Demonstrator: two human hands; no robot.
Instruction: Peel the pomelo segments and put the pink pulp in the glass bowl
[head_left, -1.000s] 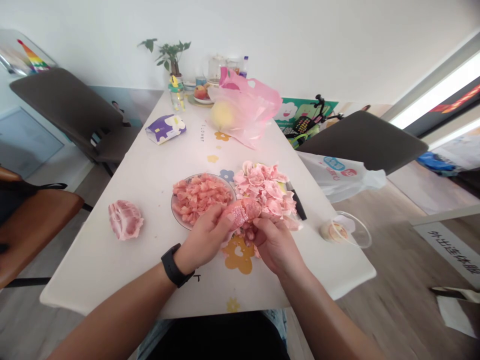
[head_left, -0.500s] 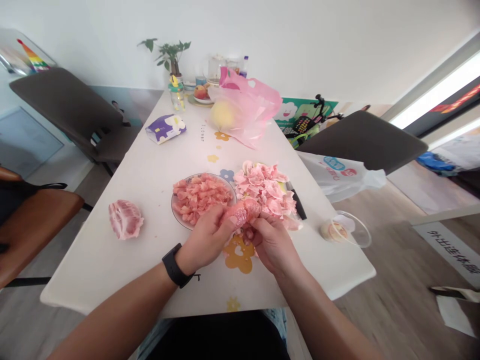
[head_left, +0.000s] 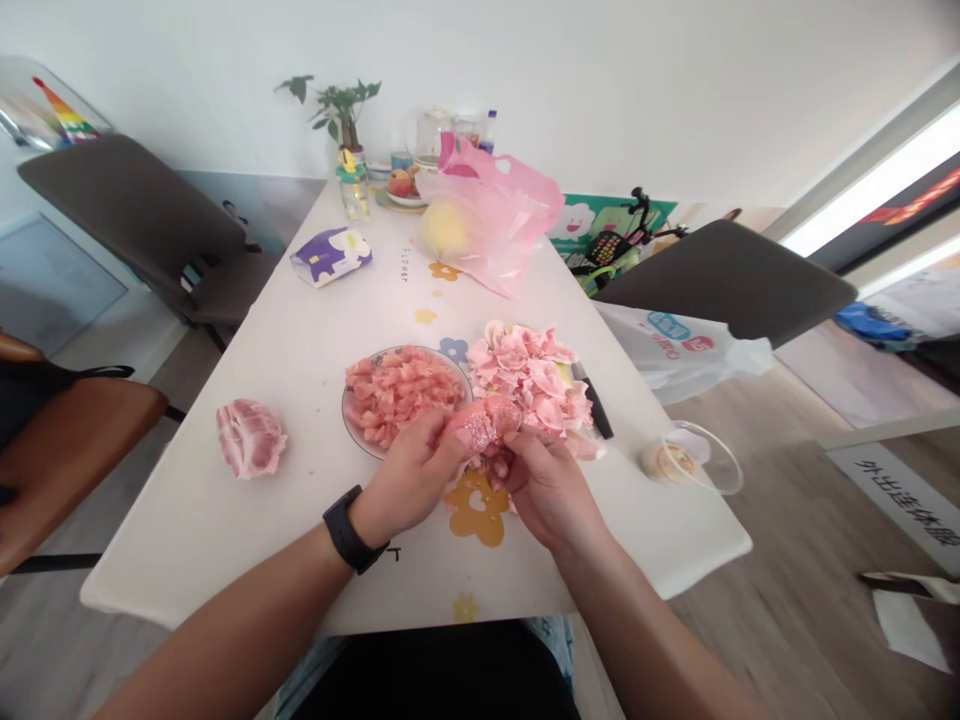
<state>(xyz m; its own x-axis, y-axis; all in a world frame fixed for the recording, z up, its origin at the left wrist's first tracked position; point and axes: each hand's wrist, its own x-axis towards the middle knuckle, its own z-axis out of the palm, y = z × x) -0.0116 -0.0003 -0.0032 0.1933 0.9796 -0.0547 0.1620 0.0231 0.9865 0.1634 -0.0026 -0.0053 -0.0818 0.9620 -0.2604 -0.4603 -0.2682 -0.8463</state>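
Between both hands is a pink pomelo segment [head_left: 484,428], its juicy flesh partly bared. My left hand [head_left: 414,465] is closed round its left end. At the other end, my right hand [head_left: 546,482] pinches the edge with thumb and fingers. Left of them, a round plate [head_left: 351,437] with a dark rim carries a heap of peeled pomelo flesh [head_left: 405,390]. Just beyond my right hand lies a pile of pink pomelo skins [head_left: 532,375]. A larger unpeeled chunk of pomelo [head_left: 251,438] rests alone at the left of the table.
A black-handled knife [head_left: 595,402] lies at the pile's right side. Near the table's right edge stands a clear plastic bowl [head_left: 716,460]. Farther back are a pink plastic bag [head_left: 510,215] with a yellow fruit, a purple tissue pack [head_left: 331,257] and a lidded glass cup [head_left: 354,195].
The fingers of my right hand have shifted slightly along the segment. Both hands stay in nearly the same place, and everything else on the table lies as before.
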